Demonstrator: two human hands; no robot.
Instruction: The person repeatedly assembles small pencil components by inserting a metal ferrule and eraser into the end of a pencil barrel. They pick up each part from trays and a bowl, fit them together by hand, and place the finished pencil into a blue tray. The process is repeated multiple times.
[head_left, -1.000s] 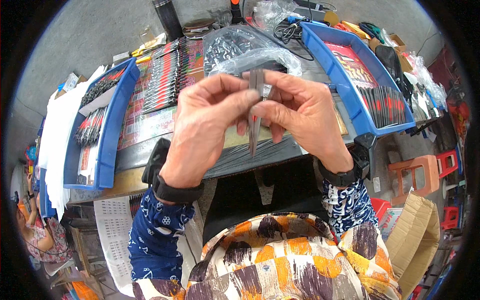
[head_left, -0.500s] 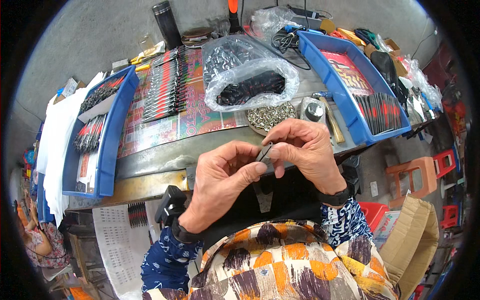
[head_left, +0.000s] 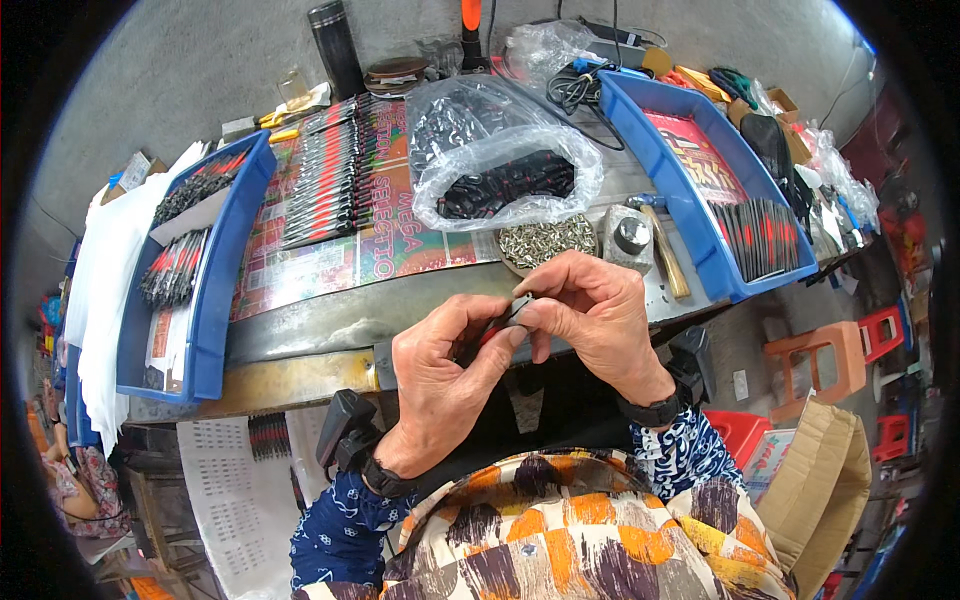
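My left hand [head_left: 445, 365] and my right hand [head_left: 595, 315] meet over the front edge of the bench, fingertips close together. Between them is a small slim black-and-red piece [head_left: 493, 329] with a shiny metal bit at its upper end. My left thumb and fingers pinch its body. At the metal end, my right thumb and forefinger close on it; fingers partly cover the piece. Just beyond my right hand lies a heap of small metal parts [head_left: 548, 240]. Behind that, an open clear plastic bag [head_left: 588, 187] holds many black pieces.
A blue tray [head_left: 212, 335] with black-and-red pieces stands at left, another blue tray [head_left: 745, 288] at right. Rows of slim black-and-red pieces [head_left: 325, 180] lie on a printed sheet. A wooden-handled hammer [head_left: 670, 258] lies beside a metal block [head_left: 626, 240]. A cardboard box [head_left: 815, 490] stands lower right.
Both hands have turned slightly and drawn closer together. The red part and the shiny end of the piece now show between my fingers.
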